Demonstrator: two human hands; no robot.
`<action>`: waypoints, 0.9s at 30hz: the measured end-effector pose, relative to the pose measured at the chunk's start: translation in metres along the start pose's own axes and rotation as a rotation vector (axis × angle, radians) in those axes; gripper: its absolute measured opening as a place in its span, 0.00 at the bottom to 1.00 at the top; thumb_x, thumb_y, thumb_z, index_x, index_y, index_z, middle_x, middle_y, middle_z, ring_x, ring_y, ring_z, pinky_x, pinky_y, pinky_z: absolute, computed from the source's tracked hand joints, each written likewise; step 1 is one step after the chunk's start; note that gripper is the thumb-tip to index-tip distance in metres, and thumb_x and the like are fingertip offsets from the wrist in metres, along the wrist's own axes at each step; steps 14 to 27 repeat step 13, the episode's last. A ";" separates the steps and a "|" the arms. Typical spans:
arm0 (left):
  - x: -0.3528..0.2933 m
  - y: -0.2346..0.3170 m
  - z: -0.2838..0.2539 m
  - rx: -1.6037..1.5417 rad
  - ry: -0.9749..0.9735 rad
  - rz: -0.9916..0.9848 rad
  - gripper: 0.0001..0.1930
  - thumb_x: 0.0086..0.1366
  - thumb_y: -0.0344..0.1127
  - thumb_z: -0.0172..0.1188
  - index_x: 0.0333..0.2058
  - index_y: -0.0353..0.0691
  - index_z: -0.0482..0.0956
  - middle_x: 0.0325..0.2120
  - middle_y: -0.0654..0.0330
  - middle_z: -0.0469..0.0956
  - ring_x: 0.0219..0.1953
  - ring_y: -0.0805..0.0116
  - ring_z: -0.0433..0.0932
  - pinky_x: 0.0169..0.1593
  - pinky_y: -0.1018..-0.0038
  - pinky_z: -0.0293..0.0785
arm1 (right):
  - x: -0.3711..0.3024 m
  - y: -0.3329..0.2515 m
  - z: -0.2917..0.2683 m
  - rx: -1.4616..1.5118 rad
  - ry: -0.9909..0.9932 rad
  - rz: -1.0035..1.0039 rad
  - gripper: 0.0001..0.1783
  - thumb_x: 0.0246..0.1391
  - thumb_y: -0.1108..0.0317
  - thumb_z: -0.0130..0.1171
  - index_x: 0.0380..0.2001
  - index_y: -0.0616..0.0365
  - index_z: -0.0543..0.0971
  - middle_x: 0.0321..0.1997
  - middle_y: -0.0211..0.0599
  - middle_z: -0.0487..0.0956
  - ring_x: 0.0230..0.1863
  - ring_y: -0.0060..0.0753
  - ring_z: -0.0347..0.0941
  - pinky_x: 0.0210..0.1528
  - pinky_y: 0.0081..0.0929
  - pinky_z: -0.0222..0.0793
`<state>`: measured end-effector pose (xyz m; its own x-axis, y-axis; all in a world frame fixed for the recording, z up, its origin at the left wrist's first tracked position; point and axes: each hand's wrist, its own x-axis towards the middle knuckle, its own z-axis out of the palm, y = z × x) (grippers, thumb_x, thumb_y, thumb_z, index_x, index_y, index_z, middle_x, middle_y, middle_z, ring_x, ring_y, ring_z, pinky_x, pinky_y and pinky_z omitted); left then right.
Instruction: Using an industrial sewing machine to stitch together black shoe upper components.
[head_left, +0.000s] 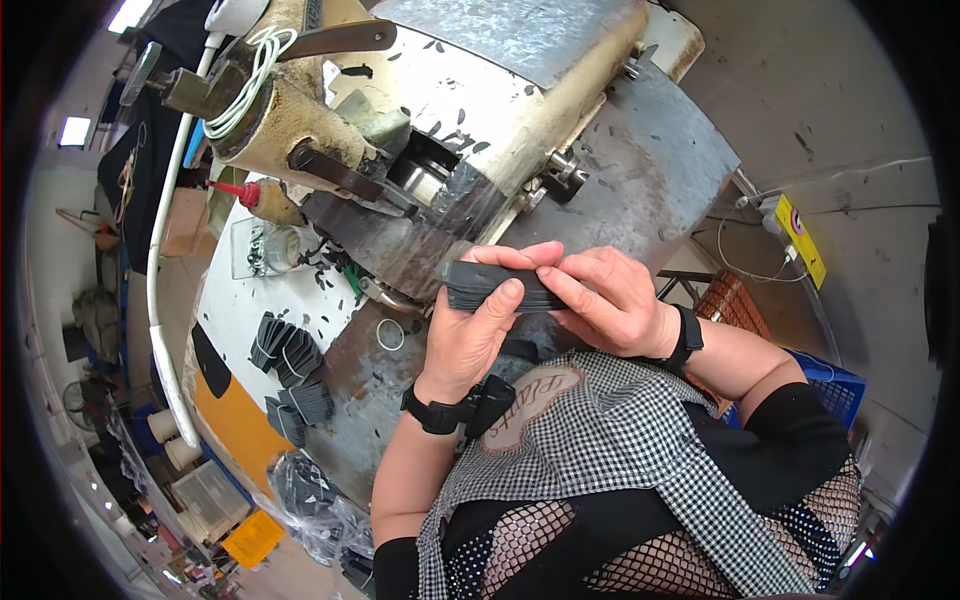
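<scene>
A stack of flat, dark grey strips is held level between my two hands, just in front of the machine. My left hand grips its left end, thumb on the near face and fingers behind. Around the right end, my right hand has its thumb and fingers pressed against the strips. Beyond the hands stands the machine, its beige body worn and its front dark metal. A thin white ring, like a rubber band, lies on the metal tabletop left of my left hand.
Several bundles of dark pieces lie on the table at left. Near them are a clear box and a red-tipped bottle. Dark scraps litter the white surface. A white lamp arm stands left; a yellow power strip hangs right.
</scene>
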<state>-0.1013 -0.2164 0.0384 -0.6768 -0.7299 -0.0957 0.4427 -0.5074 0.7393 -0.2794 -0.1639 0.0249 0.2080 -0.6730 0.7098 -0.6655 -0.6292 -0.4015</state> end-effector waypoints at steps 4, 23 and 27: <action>0.004 -0.002 0.004 -0.022 0.045 -0.041 0.20 0.65 0.28 0.53 0.53 0.33 0.61 0.53 0.42 0.67 0.57 0.57 0.67 0.61 0.66 0.63 | -0.001 0.003 -0.006 0.045 -0.040 0.046 0.23 0.35 0.73 0.65 0.41 0.67 0.76 0.36 0.44 0.75 0.31 0.41 0.74 0.31 0.30 0.71; -0.006 0.003 -0.026 1.126 0.132 -0.066 0.27 0.56 0.28 0.65 0.55 0.36 0.67 0.49 0.56 0.74 0.53 0.64 0.72 0.57 0.72 0.66 | -0.047 0.080 -0.038 0.866 -0.363 1.462 0.14 0.54 0.61 0.61 0.41 0.57 0.80 0.36 0.32 0.79 0.36 0.22 0.75 0.44 0.21 0.72; -0.006 0.003 -0.026 1.126 0.132 -0.066 0.27 0.56 0.28 0.65 0.55 0.36 0.67 0.49 0.56 0.74 0.53 0.64 0.72 0.57 0.72 0.66 | -0.047 0.080 -0.038 0.866 -0.363 1.462 0.14 0.54 0.61 0.61 0.41 0.57 0.80 0.36 0.32 0.79 0.36 0.22 0.75 0.44 0.21 0.72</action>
